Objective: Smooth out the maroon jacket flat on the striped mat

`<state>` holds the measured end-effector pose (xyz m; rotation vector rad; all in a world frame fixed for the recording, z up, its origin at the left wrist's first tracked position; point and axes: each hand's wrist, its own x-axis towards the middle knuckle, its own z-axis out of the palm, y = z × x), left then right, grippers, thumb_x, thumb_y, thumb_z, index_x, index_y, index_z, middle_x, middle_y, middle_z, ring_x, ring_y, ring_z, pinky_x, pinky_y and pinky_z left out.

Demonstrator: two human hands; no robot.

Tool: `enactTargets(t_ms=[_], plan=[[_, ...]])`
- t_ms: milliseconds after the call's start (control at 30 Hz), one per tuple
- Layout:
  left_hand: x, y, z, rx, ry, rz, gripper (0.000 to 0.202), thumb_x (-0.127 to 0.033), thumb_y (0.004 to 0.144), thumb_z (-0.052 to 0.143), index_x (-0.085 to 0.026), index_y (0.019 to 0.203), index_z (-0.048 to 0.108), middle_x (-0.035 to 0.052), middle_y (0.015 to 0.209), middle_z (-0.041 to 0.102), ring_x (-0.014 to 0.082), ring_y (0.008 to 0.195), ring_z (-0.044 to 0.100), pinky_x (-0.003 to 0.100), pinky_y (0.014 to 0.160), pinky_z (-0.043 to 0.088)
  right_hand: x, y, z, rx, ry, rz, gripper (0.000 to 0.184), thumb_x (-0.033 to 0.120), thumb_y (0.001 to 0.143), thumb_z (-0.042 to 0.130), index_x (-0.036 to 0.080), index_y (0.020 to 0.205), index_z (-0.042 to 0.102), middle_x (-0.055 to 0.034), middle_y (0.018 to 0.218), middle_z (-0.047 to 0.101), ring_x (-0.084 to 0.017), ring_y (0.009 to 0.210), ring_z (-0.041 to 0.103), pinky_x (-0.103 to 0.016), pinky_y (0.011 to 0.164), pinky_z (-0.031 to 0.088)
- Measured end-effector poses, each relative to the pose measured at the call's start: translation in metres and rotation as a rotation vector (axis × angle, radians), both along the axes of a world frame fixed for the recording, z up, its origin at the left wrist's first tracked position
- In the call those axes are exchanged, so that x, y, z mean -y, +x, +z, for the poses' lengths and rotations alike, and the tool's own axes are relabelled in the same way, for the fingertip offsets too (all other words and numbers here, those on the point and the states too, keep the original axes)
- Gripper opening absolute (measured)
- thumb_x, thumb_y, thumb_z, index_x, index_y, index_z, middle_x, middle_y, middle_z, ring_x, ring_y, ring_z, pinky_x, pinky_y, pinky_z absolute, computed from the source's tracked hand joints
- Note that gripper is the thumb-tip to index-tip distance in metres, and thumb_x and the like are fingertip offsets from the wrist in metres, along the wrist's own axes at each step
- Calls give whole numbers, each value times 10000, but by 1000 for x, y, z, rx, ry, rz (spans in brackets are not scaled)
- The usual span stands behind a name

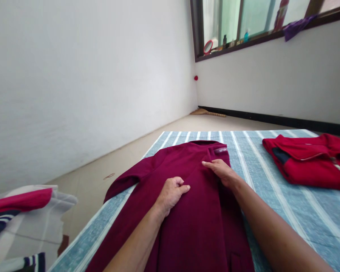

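Note:
A maroon jacket (192, 219) lies spread on a table covered with a blue-and-white striped cloth (272, 204). One sleeve (127, 177) extends to the left, over the table's edge. Near the collar, a light label with partly covered lettering shows on the right. My left hand (172, 194) is on the middle of the jacket, its fingers curled into the cloth and its thumb pointing right. Below the label, my right hand (221, 172) grips the jacket's right side, thumb on top and the other fingers mostly hidden under the fabric.
A folded red garment (314, 162) lies on the right of the table. At the lower left are more clothes (19, 202) on a grey-white cloth. A broom (208, 112) rests on the floor in the far corner. Small items, including a red-rimmed mirror (208, 47), line the windowsill.

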<state>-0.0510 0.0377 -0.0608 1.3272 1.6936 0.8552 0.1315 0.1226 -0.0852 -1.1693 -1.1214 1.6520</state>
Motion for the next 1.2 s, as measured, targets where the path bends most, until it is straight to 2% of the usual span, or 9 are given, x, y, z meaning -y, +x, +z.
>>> enactTargets(t_ms=[100, 233, 333, 467, 600, 733, 833, 967, 1200], plan=[[0, 0, -1, -1, 5, 22, 240, -348, 607, 638, -181, 573, 469, -48, 532, 498, 102, 511, 429, 219, 477, 281, 3, 1, 7, -61, -93, 64, 222, 309, 709, 712, 177, 591, 579, -46, 607, 652, -162, 499, 573, -255, 434, 424], [1, 0, 0, 14, 2, 44, 269, -356, 593, 657, -181, 559, 456, -53, 531, 490, 100, 519, 432, 215, 482, 294, 4, 0, 9, -192, -184, 93, 100, 201, 770, 636, 169, 678, 614, -49, 660, 680, -186, 606, 639, -310, 595, 522], [1, 1, 3, 80, -32, 42, 272, -356, 593, 668, -181, 567, 462, -50, 537, 509, 109, 520, 466, 220, 490, 321, 2, -1, 6, -272, -245, 90, 100, 169, 810, 575, 163, 721, 620, -47, 667, 686, -177, 604, 642, -338, 689, 534], [2, 1, 9, 226, -117, 31, 280, -346, 562, 709, -179, 605, 489, -29, 577, 569, 144, 557, 541, 245, 528, 393, -2, -3, 0, -332, -303, 70, 148, 179, 849, 520, 161, 743, 621, -55, 656, 685, -182, 594, 642, -343, 703, 533], [3, 0, 11, 300, -182, 0, 341, -308, 534, 759, -163, 796, 595, 30, 755, 664, 219, 751, 631, 314, 687, 472, -5, -6, -5, -378, -296, 35, 138, 161, 846, 522, 162, 749, 620, -51, 660, 685, -176, 603, 638, -320, 695, 529], [3, -2, 12, 251, -149, -28, 457, -227, 529, 785, -151, 953, 633, 86, 976, 685, 255, 973, 613, 335, 847, 455, -10, -7, -12, -404, -260, -27, 152, 157, 843, 516, 169, 718, 601, -39, 627, 662, -167, 570, 611, -302, 647, 519], [3, -3, 13, 341, -202, -132, 350, -228, 566, 766, -133, 881, 646, 90, 939, 701, 262, 891, 644, 361, 813, 486, -16, -6, -17, -417, -215, -91, 160, 139, 812, 546, 192, 662, 557, 1, 569, 620, -140, 508, 561, -268, 587, 496], [1, -4, 15, 494, -297, -184, 302, -223, 602, 752, -127, 871, 652, 78, 836, 714, 248, 782, 668, 386, 783, 510, -18, -6, -21, -434, -171, -127, 182, 90, 771, 562, 199, 631, 522, 30, 548, 587, -115, 476, 518, -238, 545, 467], [-9, -2, 13, 664, -394, -183, 345, -162, 597, 749, -121, 928, 660, 94, 835, 721, 244, 762, 682, 402, 805, 516, -16, -7, -18, -436, -183, -114, 182, 77, 778, 510, 206, 651, 531, 15, 568, 606, -136, 512, 548, -258, 577, 489]])
